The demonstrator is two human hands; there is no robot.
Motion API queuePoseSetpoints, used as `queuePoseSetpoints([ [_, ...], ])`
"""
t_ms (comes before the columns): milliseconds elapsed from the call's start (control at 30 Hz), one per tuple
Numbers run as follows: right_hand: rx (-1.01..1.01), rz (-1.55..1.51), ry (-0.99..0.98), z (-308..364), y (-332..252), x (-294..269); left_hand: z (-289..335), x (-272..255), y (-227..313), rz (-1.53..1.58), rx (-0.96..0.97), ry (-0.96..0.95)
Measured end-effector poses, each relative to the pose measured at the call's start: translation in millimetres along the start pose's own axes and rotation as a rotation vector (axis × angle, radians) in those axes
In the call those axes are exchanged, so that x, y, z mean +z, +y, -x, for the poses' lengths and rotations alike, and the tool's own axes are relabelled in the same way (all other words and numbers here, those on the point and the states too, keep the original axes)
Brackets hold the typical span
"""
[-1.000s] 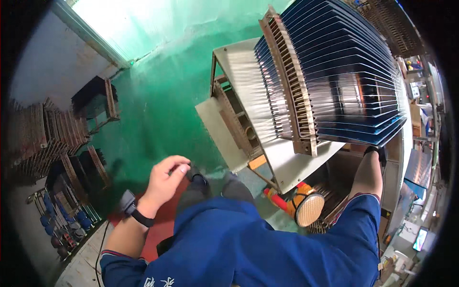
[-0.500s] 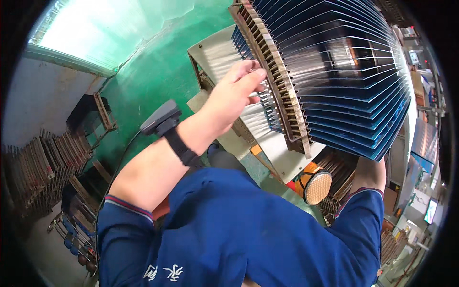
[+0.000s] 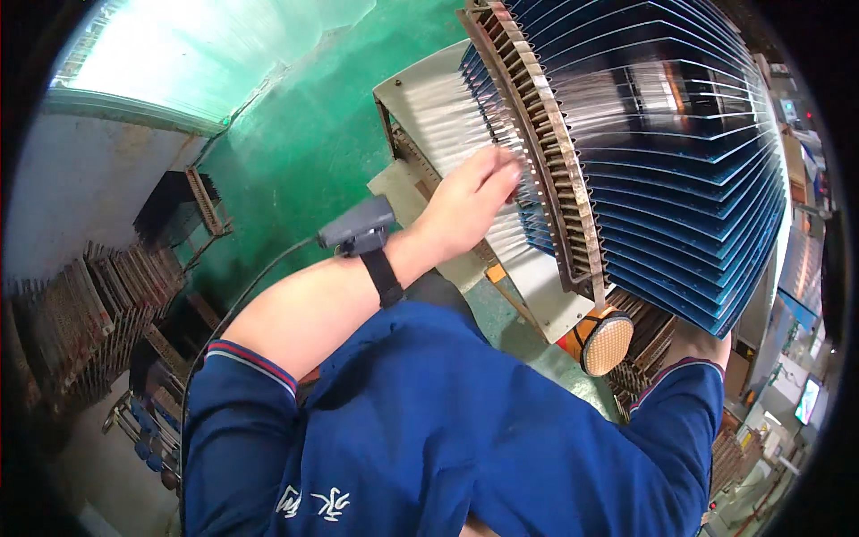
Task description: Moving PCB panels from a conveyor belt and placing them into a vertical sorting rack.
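A slotted metal rack [image 3: 565, 170] stands on a white table [image 3: 420, 100], with many thin, dark blue glossy sheets [image 3: 680, 201] fanned out to its right. Narrow ends of the sheets stick out on the rack's left side. There my left hand [image 3: 474, 197] is bent, fingers curled and smeared by motion near those ends; whether they grip one is unclear. My right forearm [image 3: 698, 345] reaches up behind the lower right corner of the sheets, which hide the hand. A black strap with a grey device [image 3: 358, 224] and cable sits on my left wrist.
An orange lamp-like thing with a round, textured face [image 3: 607, 345] is by the table's near end. More metal racks [image 3: 98, 309] stack at the left, near another rack holding dark sheets [image 3: 174, 210]. Shelves and equipment line the far right. The floor [image 3: 304, 125] is green.
The whole view has shifted, so the rack and table appear farther right. My left hand has slid slightly toward the near end along the rack's left side. My right arm stays behind the sheets.
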State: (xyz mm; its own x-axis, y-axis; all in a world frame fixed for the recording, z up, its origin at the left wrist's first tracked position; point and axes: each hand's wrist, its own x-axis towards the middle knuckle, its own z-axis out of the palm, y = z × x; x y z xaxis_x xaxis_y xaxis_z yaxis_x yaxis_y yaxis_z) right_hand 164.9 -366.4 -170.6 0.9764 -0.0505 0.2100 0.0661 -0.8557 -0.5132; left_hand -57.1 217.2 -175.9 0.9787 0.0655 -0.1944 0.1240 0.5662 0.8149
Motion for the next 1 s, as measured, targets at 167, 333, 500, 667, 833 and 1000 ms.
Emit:
queuePoseSetpoints([
  [167, 0.003, 0.009, -0.004, 6.4, -2.2, 0.8, 25.3, -35.7, -54.6, -0.443, -0.164, 0.032],
  [333, 0.007, 0.007, -0.002, 12.4, -1.8, 5.2, 18.5, -37.2, -27.6, -0.587, -0.244, -0.045],
  [500, -0.001, -0.015, 0.005, 11.5, -6.6, 10.0, 19.1, -41.1, -32.4, -0.584, -0.177, 0.025],
  [667, -0.026, -0.036, 0.014, 11.7, -10.0, 20.2, 15.4, -23.5, -22.6, -0.227, -0.087, 0.007],
  [833, -0.072, -0.067, 0.039, 15.0, -10.6, 36.1, 0.1, 3.2, 31.0, 0.072, 0.008, 0.138],
  [1000, -0.043, -0.009, -0.042, 25.0, -64.0, 66.8, 7.1, 24.7, 62.0, 0.294, -0.130, 0.384],
])
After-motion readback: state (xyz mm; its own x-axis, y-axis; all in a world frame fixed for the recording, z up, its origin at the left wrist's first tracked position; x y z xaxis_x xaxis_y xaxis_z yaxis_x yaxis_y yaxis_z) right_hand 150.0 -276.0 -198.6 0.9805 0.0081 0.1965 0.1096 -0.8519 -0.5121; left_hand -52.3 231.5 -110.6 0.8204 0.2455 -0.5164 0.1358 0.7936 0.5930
